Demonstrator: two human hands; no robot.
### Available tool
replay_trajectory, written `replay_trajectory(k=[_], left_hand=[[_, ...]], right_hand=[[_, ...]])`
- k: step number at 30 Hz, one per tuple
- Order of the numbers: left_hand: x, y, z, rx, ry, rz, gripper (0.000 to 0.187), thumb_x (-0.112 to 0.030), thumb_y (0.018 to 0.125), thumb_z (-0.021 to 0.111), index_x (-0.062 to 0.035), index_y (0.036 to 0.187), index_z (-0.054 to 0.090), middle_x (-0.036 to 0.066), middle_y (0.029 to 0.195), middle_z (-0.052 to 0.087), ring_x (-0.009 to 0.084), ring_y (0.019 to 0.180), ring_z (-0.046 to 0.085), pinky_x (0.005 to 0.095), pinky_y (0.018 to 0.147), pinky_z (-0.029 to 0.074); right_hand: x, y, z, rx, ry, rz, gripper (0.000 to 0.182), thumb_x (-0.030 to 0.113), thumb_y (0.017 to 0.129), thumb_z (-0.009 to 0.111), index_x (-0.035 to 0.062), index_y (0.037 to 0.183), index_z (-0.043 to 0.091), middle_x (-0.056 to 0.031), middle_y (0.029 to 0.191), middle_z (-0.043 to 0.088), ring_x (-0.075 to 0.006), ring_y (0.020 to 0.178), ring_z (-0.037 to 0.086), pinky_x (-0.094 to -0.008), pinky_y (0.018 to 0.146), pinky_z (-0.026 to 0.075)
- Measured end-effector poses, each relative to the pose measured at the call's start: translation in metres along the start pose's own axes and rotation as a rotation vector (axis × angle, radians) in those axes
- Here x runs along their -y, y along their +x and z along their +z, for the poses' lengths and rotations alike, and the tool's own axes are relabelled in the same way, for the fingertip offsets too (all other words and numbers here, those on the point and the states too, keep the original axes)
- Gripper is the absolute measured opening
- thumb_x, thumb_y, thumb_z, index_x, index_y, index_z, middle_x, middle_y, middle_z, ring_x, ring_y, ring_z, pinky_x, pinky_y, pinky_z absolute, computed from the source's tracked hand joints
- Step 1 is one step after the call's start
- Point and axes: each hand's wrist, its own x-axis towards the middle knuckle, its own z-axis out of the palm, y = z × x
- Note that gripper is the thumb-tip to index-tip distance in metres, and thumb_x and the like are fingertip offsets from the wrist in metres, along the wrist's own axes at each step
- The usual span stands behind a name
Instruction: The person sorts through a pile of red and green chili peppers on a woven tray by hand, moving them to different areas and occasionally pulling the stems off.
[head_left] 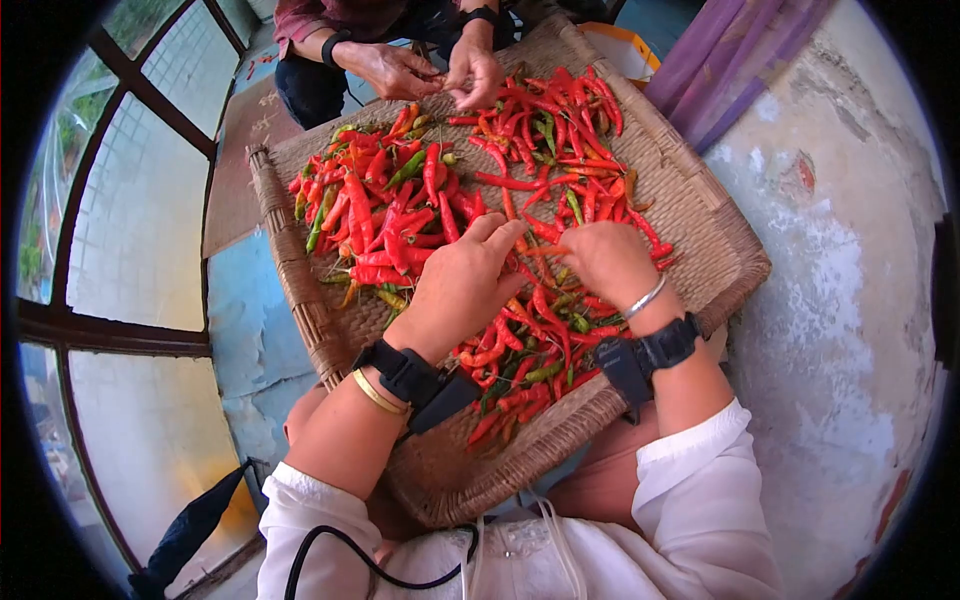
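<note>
A wide woven tray on my lap bears heaps of chili peppers, mostly red with some green and orange ones. Over the middle of the heap, my right hand is closed with its fingertips pinched on an orange chili pepper, which points toward the other hand. My left hand is just left of it, fingers bent and drawn together above the peppers. What is between its fingertips, if anything, is hidden. Bands and dark strapped devices circle both wrists.
Across the tray, another person's hands are held together over the far edge. Windows line the left side. A worn wall and a purple curtain stand at the right. A black cable crosses my shirt.
</note>
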Motion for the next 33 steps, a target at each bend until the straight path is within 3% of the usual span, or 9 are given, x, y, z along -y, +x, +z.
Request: replay_trajectory(k=[3, 5, 6, 12, 17, 20, 26, 30, 33], left_hand=[[0.004, 0.001, 0.006, -0.075, -0.077, 0.113, 0.031, -0.017, 0.074, 0.062, -0.0028, 0.101, 0.055, 0.018, 0.093, 0.058, 0.0350, 0.078, 0.057, 0.0407, 0.066, 0.047], [0.007, 0.001, 0.006, 0.280, 0.004, -0.017, 0.025, -0.017, 0.074, 0.061, -0.0033, 0.095, 0.059, 0.017, 0.081, 0.060, 0.0342, 0.073, 0.058, 0.0400, 0.064, 0.047], [0.006, 0.001, 0.004, 0.278, 0.001, -0.018, 0.025, -0.017, 0.074, 0.061, -0.0033, 0.095, 0.059, 0.017, 0.081, 0.060, 0.0342, 0.073, 0.058, 0.0400, 0.064, 0.047], [0.012, 0.002, -0.027, 0.044, 0.109, -0.140, 0.018, -0.020, 0.077, 0.058, -0.0055, 0.088, 0.062, 0.017, 0.073, 0.058, 0.0333, 0.070, 0.058, 0.0405, 0.062, 0.046], [0.012, -0.001, -0.040, -0.197, 0.360, -0.262, 0.025, -0.019, 0.078, 0.058, -0.0038, 0.097, 0.059, 0.014, 0.094, 0.059, 0.0330, 0.081, 0.058, 0.0400, 0.068, 0.046], [0.014, -0.002, -0.035, -0.238, 0.306, -0.171, 0.027, -0.018, 0.078, 0.059, -0.0028, 0.100, 0.058, 0.013, 0.106, 0.056, 0.0333, 0.086, 0.057, 0.0392, 0.073, 0.046], [0.005, 0.001, -0.015, -0.063, 0.121, 0.048, 0.025, -0.017, 0.075, 0.063, 0.0001, 0.094, 0.059, 0.018, 0.083, 0.059, 0.0344, 0.078, 0.058, 0.0389, 0.066, 0.046], [0.007, -0.001, -0.001, 0.038, -0.207, -0.037, 0.028, -0.018, 0.078, 0.063, 0.0014, 0.097, 0.058, 0.011, 0.075, 0.062, 0.0209, 0.063, 0.058, 0.0303, 0.056, 0.044], [-0.004, -0.002, -0.008, 0.293, -0.593, -0.404, 0.026, -0.021, 0.088, 0.053, -0.0007, 0.104, 0.056, -0.005, 0.068, 0.051, 0.0007, 0.050, 0.043, 0.0169, 0.044, 0.035]], right_hand=[[0.024, -0.007, -0.003, 0.039, 0.165, -0.174, 0.014, 0.019, 0.070, 0.062, 0.0051, 0.075, 0.059, -0.0136, 0.072, 0.059, -0.0315, 0.071, 0.059, -0.0417, 0.063, 0.047], [0.025, -0.006, -0.002, 0.038, 0.258, -0.176, 0.015, 0.018, 0.070, 0.062, 0.0050, 0.076, 0.060, -0.0140, 0.073, 0.059, -0.0315, 0.071, 0.059, -0.0412, 0.063, 0.046], [0.024, -0.005, -0.002, 0.035, 0.352, -0.181, 0.015, 0.018, 0.069, 0.062, 0.0050, 0.076, 0.060, -0.0144, 0.073, 0.059, -0.0314, 0.071, 0.059, -0.0406, 0.063, 0.046], [-0.042, -0.007, 0.003, -0.006, 0.172, 0.035, 0.015, 0.015, 0.069, 0.062, 0.0085, 0.083, 0.064, -0.0132, 0.081, 0.060, -0.0302, 0.078, 0.058, -0.0397, 0.069, 0.046], [-0.041, -0.010, 0.029, 0.017, 0.018, -0.039, 0.016, 0.008, 0.063, 0.066, 0.0084, 0.080, 0.062, -0.0095, 0.087, 0.052, -0.0279, 0.090, 0.051, -0.0385, 0.075, 0.044], [-0.034, -0.003, 0.035, 0.022, -0.064, 0.040, 0.012, 0.006, 0.064, 0.063, 0.0073, 0.076, 0.061, -0.0101, 0.089, 0.051, -0.0283, 0.092, 0.050, -0.0388, 0.075, 0.045], [0.001, 0.003, 0.009, -0.195, 0.182, 0.137, 0.011, 0.018, 0.070, 0.059, 0.0085, 0.073, 0.061, -0.0107, 0.072, 0.060, -0.0324, 0.071, 0.058, -0.0426, 0.064, 0.047], [0.039, 0.006, 0.000, -0.250, 0.865, 0.082, 0.020, 0.018, 0.072, 0.064, 0.0010, 0.081, 0.063, -0.0132, 0.072, 0.063, -0.0241, 0.065, 0.062, -0.0333, 0.061, 0.049], [0.044, 0.008, 0.006, -0.283, 0.995, 0.169, 0.024, 0.018, 0.070, 0.066, -0.0021, 0.081, 0.063, -0.0156, 0.073, 0.063, -0.0251, 0.069, 0.063, -0.0337, 0.064, 0.049]])
